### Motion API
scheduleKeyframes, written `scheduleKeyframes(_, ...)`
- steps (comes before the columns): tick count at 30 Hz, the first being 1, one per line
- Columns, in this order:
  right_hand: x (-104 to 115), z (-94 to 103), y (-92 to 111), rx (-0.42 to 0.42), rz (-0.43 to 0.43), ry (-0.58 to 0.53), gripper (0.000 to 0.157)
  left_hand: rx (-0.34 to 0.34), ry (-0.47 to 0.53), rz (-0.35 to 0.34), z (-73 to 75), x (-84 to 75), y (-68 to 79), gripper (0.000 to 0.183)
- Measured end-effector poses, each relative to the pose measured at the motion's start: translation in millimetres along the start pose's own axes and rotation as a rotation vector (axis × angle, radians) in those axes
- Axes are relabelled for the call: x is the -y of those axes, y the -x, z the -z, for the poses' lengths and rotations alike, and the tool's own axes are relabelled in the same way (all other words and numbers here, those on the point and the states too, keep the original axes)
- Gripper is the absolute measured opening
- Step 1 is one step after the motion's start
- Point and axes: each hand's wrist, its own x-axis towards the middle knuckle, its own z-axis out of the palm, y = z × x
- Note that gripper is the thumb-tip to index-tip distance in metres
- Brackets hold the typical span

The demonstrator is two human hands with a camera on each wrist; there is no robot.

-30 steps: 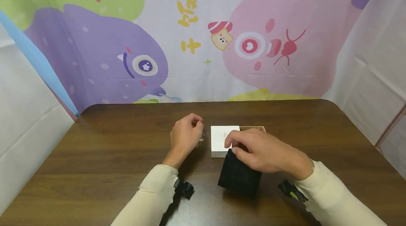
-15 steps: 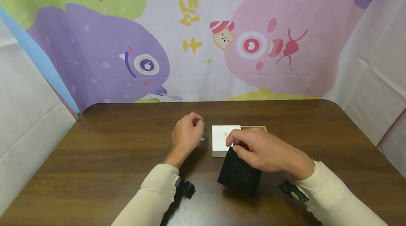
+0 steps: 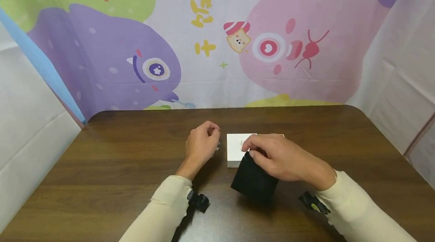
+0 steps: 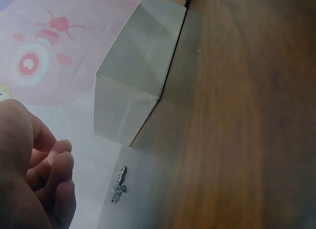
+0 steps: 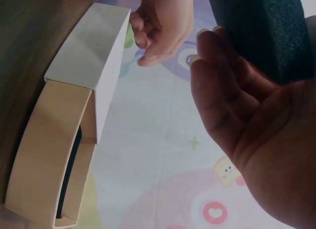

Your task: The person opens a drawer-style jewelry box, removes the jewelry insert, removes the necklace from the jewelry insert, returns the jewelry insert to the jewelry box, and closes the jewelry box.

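My right hand (image 3: 285, 157) pinches a square black foam pad (image 3: 255, 180) by its upper edge between thumb and fingers. The pad hangs tilted above the table, in front of a white drawer-style box (image 3: 235, 149). In the right wrist view, the box's tan inner drawer (image 5: 49, 135) is slid partly out, with a dark strip visible inside. To the left of the box, my left hand (image 3: 202, 142) has loosely curled fingers, with nothing visible in them. Beside that hand lies a small silvery, chain-like piece (image 4: 118, 185), partly hidden by it in the head view.
The brown wooden table (image 3: 112, 174) extends around the box on all sides. Behind it hangs a cartoon-printed cloth (image 3: 210, 79), and pale cloth walls (image 3: 401, 94) flank both sides. Black wrist cameras (image 3: 198, 201) sit at both sleeves.
My right hand has risen slightly with the foam pad, which now hangs a bit higher and covers more of the box's front. The left hand stays in nearly the same place.
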Motion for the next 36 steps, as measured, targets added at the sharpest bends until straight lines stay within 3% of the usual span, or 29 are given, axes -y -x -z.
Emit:
scheduleKeyframes(5, 0, 0.9, 0, -0.034, -0.022, -0.033, 0.020, 0.021, -0.003, 0.002, -0.3, -0.5, 0.7, 0.014)
scheduleKeyframes(12, -2, 2.7, 0, -0.152, -0.071, -0.102, 0.018, 0.050, 0.025, -0.008, -3.3, 0.8, 1.1, 0.016)
scheduleKeyframes(17, -3, 3.9, -1, -0.225, -0.125, -0.102, 0.015, 0.031, 0.034, -0.011, -4.6, 0.8, 1.6, 0.016)
scheduleKeyframes(24, -5, 5.1, 0, -0.267, -0.171, -0.094, 0.016, -0.021, 0.027, -0.003, -4.9, 0.9, 1.3, 0.016)
scheduleKeyframes(36, -12, 5.8, -3, -0.316, -0.260, -0.113, 0.015, 0.007, 0.116, -0.009, -5.7, 4.1, -0.3, 0.020)
